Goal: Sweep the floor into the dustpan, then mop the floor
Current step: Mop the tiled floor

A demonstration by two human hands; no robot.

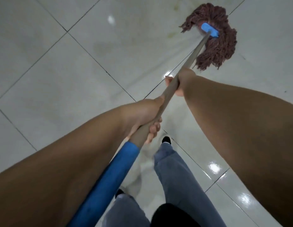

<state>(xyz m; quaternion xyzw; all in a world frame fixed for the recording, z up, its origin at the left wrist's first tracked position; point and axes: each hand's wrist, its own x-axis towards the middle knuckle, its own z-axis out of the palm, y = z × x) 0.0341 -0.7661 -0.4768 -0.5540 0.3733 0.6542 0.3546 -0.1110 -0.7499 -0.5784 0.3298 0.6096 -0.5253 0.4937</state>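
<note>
A mop with a reddish-brown string head and a blue clamp lies spread on the white tiled floor at the upper right. Its grey handle runs down towards me and ends in a blue grip sleeve. My right hand grips the handle further down the pole, nearer the mop head. My left hand grips it closer to me, just above the blue sleeve, fingers curled round the pole.
Glossy white tiles with dark grout lines fill the view, with wet shine at the right and faint yellowish stains near the mop head. My legs in grey-blue trousers and dark shoes stand below the handle.
</note>
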